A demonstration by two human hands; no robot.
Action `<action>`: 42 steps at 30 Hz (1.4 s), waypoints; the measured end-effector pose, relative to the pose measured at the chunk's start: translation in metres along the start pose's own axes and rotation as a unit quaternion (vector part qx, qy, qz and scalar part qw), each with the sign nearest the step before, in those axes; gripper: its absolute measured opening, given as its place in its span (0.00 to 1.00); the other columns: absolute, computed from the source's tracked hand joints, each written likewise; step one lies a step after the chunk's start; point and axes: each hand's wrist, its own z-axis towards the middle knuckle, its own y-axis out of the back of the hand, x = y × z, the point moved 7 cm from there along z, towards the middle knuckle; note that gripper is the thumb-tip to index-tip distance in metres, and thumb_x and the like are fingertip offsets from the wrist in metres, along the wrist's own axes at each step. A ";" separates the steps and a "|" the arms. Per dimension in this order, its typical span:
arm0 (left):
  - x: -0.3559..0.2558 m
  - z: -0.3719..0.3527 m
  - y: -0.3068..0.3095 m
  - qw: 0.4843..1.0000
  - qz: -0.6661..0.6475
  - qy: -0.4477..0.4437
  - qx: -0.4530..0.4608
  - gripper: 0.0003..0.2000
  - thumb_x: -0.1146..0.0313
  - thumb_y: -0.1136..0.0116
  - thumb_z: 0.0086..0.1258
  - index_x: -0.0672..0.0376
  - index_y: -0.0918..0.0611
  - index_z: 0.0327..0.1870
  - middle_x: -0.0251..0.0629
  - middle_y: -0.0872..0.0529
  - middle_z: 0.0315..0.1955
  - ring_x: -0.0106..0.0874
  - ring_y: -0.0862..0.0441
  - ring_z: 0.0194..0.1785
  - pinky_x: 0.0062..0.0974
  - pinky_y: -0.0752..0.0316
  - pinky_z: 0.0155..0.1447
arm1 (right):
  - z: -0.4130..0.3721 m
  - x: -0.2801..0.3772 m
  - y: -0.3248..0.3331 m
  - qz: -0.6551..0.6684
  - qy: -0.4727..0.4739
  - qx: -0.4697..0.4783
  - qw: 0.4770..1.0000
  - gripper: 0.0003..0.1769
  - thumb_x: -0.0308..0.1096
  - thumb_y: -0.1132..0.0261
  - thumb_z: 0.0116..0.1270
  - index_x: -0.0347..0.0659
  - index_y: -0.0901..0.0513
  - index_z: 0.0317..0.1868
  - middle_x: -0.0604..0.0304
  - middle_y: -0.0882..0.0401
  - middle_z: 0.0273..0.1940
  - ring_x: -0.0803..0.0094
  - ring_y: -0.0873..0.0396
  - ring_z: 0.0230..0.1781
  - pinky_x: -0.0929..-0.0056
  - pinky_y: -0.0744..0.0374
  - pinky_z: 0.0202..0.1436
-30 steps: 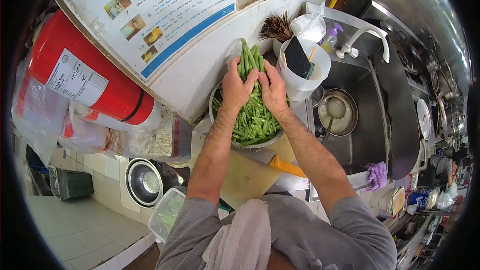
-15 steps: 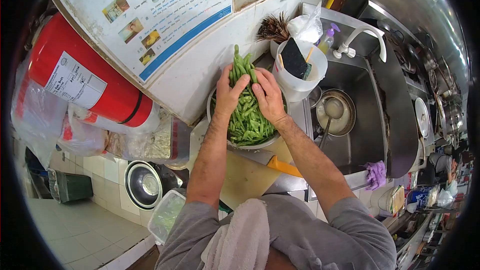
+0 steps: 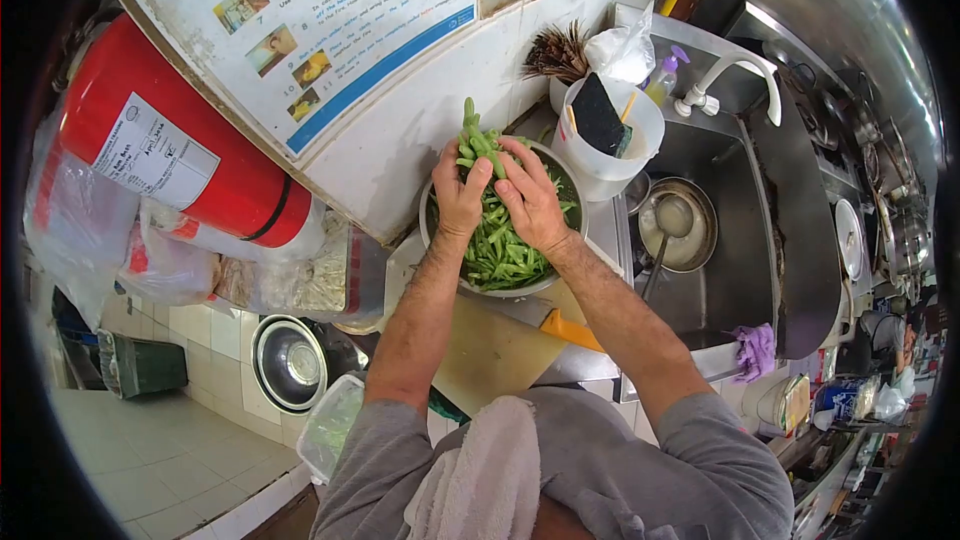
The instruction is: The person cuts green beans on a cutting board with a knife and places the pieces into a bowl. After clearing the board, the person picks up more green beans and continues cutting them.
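A bunch of green beans (image 3: 476, 143) is gathered between my two hands, above a round bowl (image 3: 512, 292). My left hand (image 3: 459, 195) closes on the bunch from the left, and my right hand (image 3: 535, 200) cups it from the right. Cut green bean pieces (image 3: 500, 252) fill the bowl below my palms. Nearer my body, a cutting board (image 3: 490, 350) lies on the counter, and an orange-handled knife (image 3: 572, 331) rests at its right, partly under my right forearm.
Right of the bowl stands a white tub (image 3: 625, 150) with scouring pads. Beyond it, a sink (image 3: 715, 280) holds a pan and a ladle (image 3: 672, 220). A red fire extinguisher (image 3: 150, 130) is at the left. A purple cloth (image 3: 755, 352) hangs on the sink edge.
The bunch of green beans sits a little lower and more bunched between my hands, and the right fingers have moved inward over it. The whole view has shifted slightly.
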 end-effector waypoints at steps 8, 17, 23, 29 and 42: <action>0.011 0.000 0.007 0.994 -0.015 0.065 0.090 0.20 0.61 0.45 0.69 0.66 0.27 0.56 0.40 0.18 0.45 0.30 0.22 0.48 0.27 0.29 0.55 | -0.007 -0.005 -0.008 -0.068 0.008 0.060 0.996 0.22 0.30 0.41 0.69 0.39 0.29 0.63 0.49 0.31 0.61 0.51 0.32 0.61 0.57 0.33 0.64; 0.010 -0.022 0.025 0.993 -0.086 0.023 0.073 0.32 0.42 0.49 0.71 0.65 0.29 0.59 0.43 0.20 0.53 0.31 0.25 0.55 0.30 0.33 0.62 | -0.016 0.010 -0.016 -0.065 0.046 0.107 0.991 0.23 0.32 0.41 0.70 0.41 0.30 0.65 0.49 0.33 0.62 0.51 0.34 0.63 0.55 0.34 0.66; 0.001 -0.027 0.027 0.998 -0.040 0.027 0.046 0.37 0.35 0.52 0.68 0.68 0.27 0.57 0.44 0.19 0.50 0.31 0.23 0.53 0.30 0.31 0.60 | -0.023 0.016 -0.017 -0.058 0.055 0.118 0.990 0.23 0.33 0.42 0.70 0.40 0.29 0.65 0.48 0.32 0.61 0.49 0.33 0.62 0.56 0.34 0.66; -0.004 -0.024 0.029 0.999 -0.033 0.010 0.010 0.40 0.35 0.48 0.66 0.69 0.29 0.61 0.40 0.21 0.50 0.29 0.25 0.53 0.27 0.32 0.59 | 0.016 0.019 0.005 0.009 0.001 0.056 0.998 0.18 0.30 0.44 0.70 0.37 0.24 0.59 0.44 0.22 0.52 0.47 0.26 0.55 0.57 0.28 0.59; 0.004 -0.024 0.041 0.993 -0.011 0.068 -0.093 0.29 0.49 0.50 0.75 0.70 0.29 0.63 0.39 0.22 0.51 0.27 0.27 0.54 0.25 0.34 0.61 | 0.060 -0.194 -0.038 -0.243 -0.534 0.262 0.766 0.25 0.36 0.44 0.64 0.30 0.25 0.59 0.38 0.28 0.62 0.47 0.28 0.63 0.59 0.28 0.65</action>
